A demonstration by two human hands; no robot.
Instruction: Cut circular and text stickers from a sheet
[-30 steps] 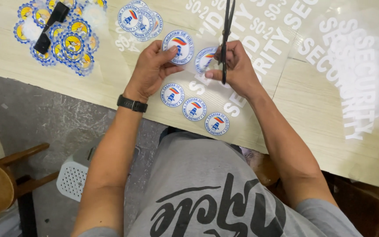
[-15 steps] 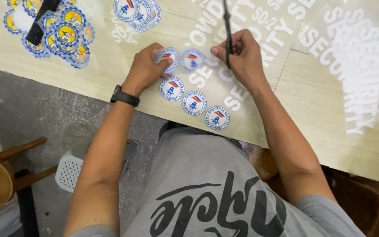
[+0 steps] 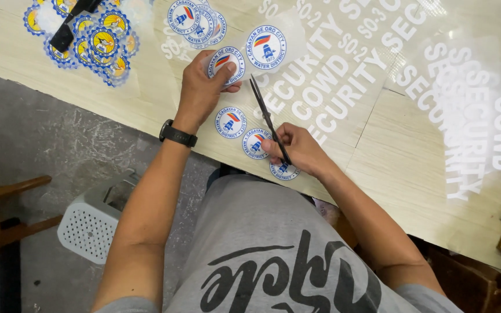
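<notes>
Wooden tabletop [image 3: 401, 168] carries clear sheets of white lettering. Yellow-blue round stickers [image 3: 97, 43] at 10 o'clock. Left hand [image 3: 204, 87], fingers pressed down on a round white-blue sticker [image 3: 226, 62]. At 5 o'clock of it, right hand [image 3: 300, 152] pinches black scissors [image 3: 269, 119], blades nearly together, tips toward 11.
</notes>
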